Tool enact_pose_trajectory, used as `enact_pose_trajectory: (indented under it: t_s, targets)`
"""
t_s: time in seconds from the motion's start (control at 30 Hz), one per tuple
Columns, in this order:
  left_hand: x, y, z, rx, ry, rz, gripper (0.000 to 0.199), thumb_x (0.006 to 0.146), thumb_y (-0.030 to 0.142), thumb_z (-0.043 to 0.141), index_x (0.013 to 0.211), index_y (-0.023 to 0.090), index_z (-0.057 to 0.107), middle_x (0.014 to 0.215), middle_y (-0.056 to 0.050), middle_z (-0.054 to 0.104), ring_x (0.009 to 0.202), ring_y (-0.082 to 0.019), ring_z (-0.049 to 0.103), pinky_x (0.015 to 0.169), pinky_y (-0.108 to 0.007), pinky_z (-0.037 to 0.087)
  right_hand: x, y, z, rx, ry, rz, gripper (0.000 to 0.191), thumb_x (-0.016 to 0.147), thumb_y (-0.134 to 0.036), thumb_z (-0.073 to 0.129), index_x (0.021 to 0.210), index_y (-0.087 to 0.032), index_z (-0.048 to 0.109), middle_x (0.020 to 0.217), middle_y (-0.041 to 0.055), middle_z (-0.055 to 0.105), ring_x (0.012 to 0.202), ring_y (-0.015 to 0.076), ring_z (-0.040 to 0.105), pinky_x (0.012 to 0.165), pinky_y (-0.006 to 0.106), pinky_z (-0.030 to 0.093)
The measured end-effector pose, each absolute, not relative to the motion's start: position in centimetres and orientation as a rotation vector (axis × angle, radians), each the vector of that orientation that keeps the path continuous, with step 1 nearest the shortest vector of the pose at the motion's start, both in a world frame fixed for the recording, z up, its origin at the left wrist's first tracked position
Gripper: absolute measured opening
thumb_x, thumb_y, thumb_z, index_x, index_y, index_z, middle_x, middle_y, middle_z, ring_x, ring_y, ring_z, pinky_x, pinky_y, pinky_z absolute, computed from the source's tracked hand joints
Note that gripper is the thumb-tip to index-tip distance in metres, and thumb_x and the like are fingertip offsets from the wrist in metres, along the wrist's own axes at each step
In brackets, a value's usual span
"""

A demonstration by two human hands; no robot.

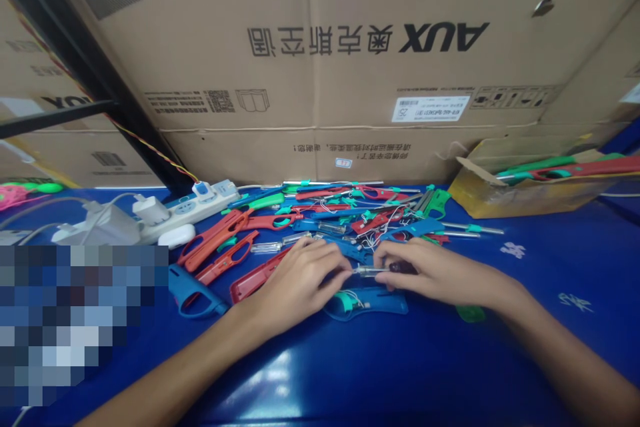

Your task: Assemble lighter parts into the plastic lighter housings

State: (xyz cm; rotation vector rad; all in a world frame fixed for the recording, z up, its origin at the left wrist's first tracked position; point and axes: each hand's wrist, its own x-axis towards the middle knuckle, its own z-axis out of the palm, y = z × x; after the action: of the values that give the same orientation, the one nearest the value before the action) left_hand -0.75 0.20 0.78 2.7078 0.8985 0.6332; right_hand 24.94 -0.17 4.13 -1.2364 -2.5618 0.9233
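Observation:
Between my hands is a small clear tube (369, 271) with a metal-looking part; it resembles a lighter's fuel tank. My left hand (307, 273) pinches at its left end, with thumb and fingertips closed. My right hand (430, 270) is closed around its right side, where a dark brown piece (403, 268) shows by the fingers. Just below, a blue lighter casing half (387, 301) lies on the table, with a green part (345, 300) and white wires in it. Beside my left hand lies a red casing half (257, 278).
Red, blue and green lighter parts with metal rods are heaped behind my hands. At left are a white power strip (193, 207) with plugs and a blue casing (197, 297). A taped box (525, 197) of long lighters stands at right. A large cardboard sheet (320, 80) walls the back.

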Motion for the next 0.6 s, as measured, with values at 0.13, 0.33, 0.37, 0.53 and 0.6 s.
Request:
enact_pose_trajectory:
  t_s: [0.13,0.33,0.37,0.53,0.6]
  targets:
    - [-0.77,0.23,0.76,2.717,0.915,0.629,0.017,0.103,0.027,0.049,0.096,0.02,0.062,0.093,-0.001,0.068,0.089,-0.018,0.059,0.086,-0.035,0.037,24.92,-0.17,4.12,-1.215,-2.564,0.954,0.028,0.098,-0.049,0.046,0.099,-0.023,0.057,0.077,-0.0013,0.06,0.069,0.0146,0.051,0.063,0.027,0.035]
    - [-0.76,0.29,0.72,2.724,0.903,0.63,0.02,0.103,0.028,0.047,0.096,0.02,0.064,0.093,-0.001,0.068,0.088,-0.018,0.06,0.086,-0.035,0.038,24.88,-0.22,4.17,-1.201,-2.557,0.965,0.026,0.098,-0.047,0.047,0.099,-0.023,0.058,0.077,-0.0011,0.06,0.069,0.0149,0.052,0.063,0.027,0.036]
    - [-0.76,0.29,0.74,2.723,0.901,0.63,0.021,0.103,0.028,0.047,0.096,0.02,0.064,0.092,-0.002,0.068,0.088,-0.018,0.06,0.086,-0.035,0.038,24.89,-0.22,4.2,-1.199,-2.557,0.964,0.026,0.098,-0.047,0.047,0.099,-0.023,0.058,0.077,-0.001,0.061,0.07,0.015,0.052,0.063,0.027,0.036]
    - [-0.72,0.29,0.77,2.719,0.909,0.626,0.019,0.103,0.027,0.047,0.097,0.02,0.064,0.092,-0.001,0.068,0.089,-0.018,0.06,0.087,-0.035,0.038,24.9,-0.2,4.29,-1.202,-2.56,0.963,0.026,0.098,-0.048,0.047,0.099,-0.023,0.058,0.077,-0.0007,0.061,0.069,0.0149,0.053,0.062,0.027,0.036]
    - [-0.72,0.32,0.72,2.719,0.913,0.623,0.017,0.103,0.027,0.049,0.096,0.02,0.063,0.093,-0.001,0.068,0.089,-0.018,0.059,0.086,-0.035,0.038,24.87,-0.19,4.29,-1.208,-2.56,0.959,0.027,0.098,-0.048,0.047,0.099,-0.024,0.057,0.076,-0.0013,0.061,0.068,0.0148,0.053,0.062,0.028,0.035]
